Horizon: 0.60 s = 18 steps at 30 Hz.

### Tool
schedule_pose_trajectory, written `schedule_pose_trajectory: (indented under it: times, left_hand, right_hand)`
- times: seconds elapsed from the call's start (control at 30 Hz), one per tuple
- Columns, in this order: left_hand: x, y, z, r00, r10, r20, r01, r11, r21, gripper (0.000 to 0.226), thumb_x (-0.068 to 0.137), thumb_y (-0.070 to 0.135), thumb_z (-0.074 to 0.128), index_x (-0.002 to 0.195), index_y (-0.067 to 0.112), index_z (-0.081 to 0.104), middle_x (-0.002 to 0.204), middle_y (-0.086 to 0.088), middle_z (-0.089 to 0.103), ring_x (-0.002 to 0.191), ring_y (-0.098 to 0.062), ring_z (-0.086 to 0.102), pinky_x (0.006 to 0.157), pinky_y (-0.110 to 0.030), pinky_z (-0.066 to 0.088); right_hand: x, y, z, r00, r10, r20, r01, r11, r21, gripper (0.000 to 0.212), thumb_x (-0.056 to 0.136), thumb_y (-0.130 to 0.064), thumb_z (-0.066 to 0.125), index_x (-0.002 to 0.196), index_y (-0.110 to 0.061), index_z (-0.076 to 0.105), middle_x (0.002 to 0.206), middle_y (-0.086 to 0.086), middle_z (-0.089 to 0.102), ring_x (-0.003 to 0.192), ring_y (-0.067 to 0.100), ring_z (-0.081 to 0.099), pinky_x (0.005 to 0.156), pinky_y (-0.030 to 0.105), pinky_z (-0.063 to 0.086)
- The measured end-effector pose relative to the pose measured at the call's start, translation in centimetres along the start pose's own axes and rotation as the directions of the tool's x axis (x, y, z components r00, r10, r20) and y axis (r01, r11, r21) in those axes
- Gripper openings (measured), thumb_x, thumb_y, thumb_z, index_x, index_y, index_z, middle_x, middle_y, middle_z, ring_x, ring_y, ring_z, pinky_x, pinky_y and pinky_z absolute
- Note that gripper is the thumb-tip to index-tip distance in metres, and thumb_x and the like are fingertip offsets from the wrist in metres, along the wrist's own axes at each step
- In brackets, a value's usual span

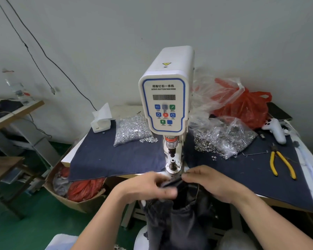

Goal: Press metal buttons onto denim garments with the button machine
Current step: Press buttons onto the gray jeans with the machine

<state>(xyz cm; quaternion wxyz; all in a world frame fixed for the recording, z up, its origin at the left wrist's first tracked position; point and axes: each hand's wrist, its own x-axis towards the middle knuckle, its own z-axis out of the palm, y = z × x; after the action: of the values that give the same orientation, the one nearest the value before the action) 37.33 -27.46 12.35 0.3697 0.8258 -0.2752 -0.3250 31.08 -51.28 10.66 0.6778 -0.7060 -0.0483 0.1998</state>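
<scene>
A white servo button machine [165, 98] stands at the middle of the table, its round metal die [173, 166] at the front edge. Just in front of the die, both hands hold the top edge of a dark denim garment [179, 213] that hangs down toward my lap. My left hand [148, 186] grips the edge from the left and looks blurred. My right hand [210, 181] pinches it from the right. A clear bag of silver buttons [130, 129] lies left of the machine. A bag of small metal rings [222, 138] lies to its right.
Dark denim cloth [116, 159] covers the table. Yellow-handled pliers [282, 164] and a white controller [275, 129] lie at the right, red plastic bags [242, 107] behind. A tissue box [100, 121] sits at the back left. A cardboard box [74, 192] stands on the green floor.
</scene>
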Motion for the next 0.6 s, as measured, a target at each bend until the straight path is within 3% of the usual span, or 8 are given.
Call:
schedule_pose_trajectory:
  times: [0.03,0.1,0.17,0.27,0.33,0.43,0.5,0.6]
  left_hand:
    - [-0.2,-0.1,-0.1,0.985,-0.053,0.162,0.036,0.994,0.103,0.036,0.077,0.068,0.079,0.099,0.04,0.073,0.095,0.022,0.076,0.089,0.002,0.07,0.08,-0.015,0.051]
    - [-0.5,-0.3,-0.3,0.967,-0.072,0.244,0.045,0.993,0.114,0.024,0.082,0.058,0.081,0.099,0.042,0.076,0.102,0.018,0.078,0.098,-0.006,0.074,0.085,-0.026,0.058]
    - [-0.6,-0.7,-0.4,0.987,0.035,0.159,-0.019,0.994,-0.103,0.019,0.094,0.037,0.077,0.109,0.025,0.076,0.11,0.0,0.078,0.105,-0.02,0.073,0.097,-0.043,0.058]
    - [-1.0,-1.4,0.2,0.986,0.158,0.054,-0.116,0.879,-0.462,0.024,0.099,0.022,0.068,0.121,0.013,0.072,0.117,-0.01,0.074,0.11,-0.027,0.069,0.099,-0.039,0.052]
    - [-0.9,-1.3,0.8,0.984,0.177,0.033,-0.116,0.761,-0.638,0.034,0.095,0.017,0.071,0.127,0.007,0.07,0.121,-0.015,0.072,0.112,-0.029,0.068,0.1,-0.039,0.051]
    - [-0.6,-0.8,1.3,0.992,0.121,0.046,-0.036,0.599,-0.8,0.055,0.079,0.015,0.066,0.13,-0.007,0.065,0.121,-0.024,0.069,0.109,-0.036,0.067,0.1,-0.042,0.051]
    - [-0.3,-0.6,1.4,0.995,0.101,0.014,-0.044,0.541,-0.84,0.057,0.072,0.021,0.062,0.122,-0.005,0.069,0.115,-0.024,0.069,0.104,-0.037,0.066,0.099,-0.044,0.049]
    - [0.0,-0.4,1.5,0.998,0.064,-0.028,-0.058,0.545,-0.837,0.047,0.076,0.033,0.071,0.111,0.003,0.074,0.108,-0.019,0.072,0.098,-0.032,0.068,0.092,-0.04,0.053]
  right_hand:
    - [0.0,-0.1,0.0,1.0,0.016,0.023,-0.017,1.0,0.009,0.023,0.096,-0.031,0.068,0.082,-0.019,0.081,0.086,0.002,0.078,0.077,0.01,0.071,0.072,0.024,0.053]
    - [0.0,-0.3,-0.1,0.998,0.047,0.033,-0.047,0.999,0.013,0.025,0.095,-0.034,0.07,0.087,-0.014,0.081,0.092,0.012,0.079,0.082,0.016,0.074,0.072,0.027,0.056]
    - [0.0,-0.7,-0.8,0.998,0.065,0.003,-0.065,0.997,0.037,0.038,0.092,-0.041,0.074,0.101,-0.005,0.079,0.106,0.022,0.076,0.093,0.026,0.073,0.084,0.034,0.058]
    - [-0.6,-1.3,-1.5,0.993,0.105,0.058,-0.101,0.993,-0.065,0.052,0.088,-0.058,0.072,0.101,-0.008,0.079,0.107,0.016,0.077,0.098,0.025,0.072,0.092,0.037,0.057]
    - [-1.0,-1.7,-2.1,0.976,0.172,0.13,-0.15,0.975,-0.163,0.054,0.077,-0.064,0.079,0.09,-0.011,0.077,0.095,0.008,0.075,0.088,0.02,0.069,0.084,0.035,0.056]
    - [-1.3,-2.2,-3.4,0.943,0.235,0.237,-0.179,0.955,-0.235,0.046,0.074,-0.035,0.089,0.102,-0.001,0.074,0.102,0.015,0.074,0.091,0.025,0.069,0.086,0.038,0.057]
    - [-1.2,-2.5,-3.9,0.945,0.211,0.251,-0.141,0.953,-0.269,0.035,0.078,-0.023,0.084,0.102,0.0,0.074,0.105,0.015,0.075,0.095,0.024,0.069,0.091,0.039,0.057]
    - [-0.7,-2.3,-4.1,0.952,0.156,0.263,-0.124,0.983,-0.136,0.028,0.081,-0.008,0.073,0.107,0.002,0.072,0.107,0.018,0.073,0.094,0.026,0.069,0.089,0.035,0.058]
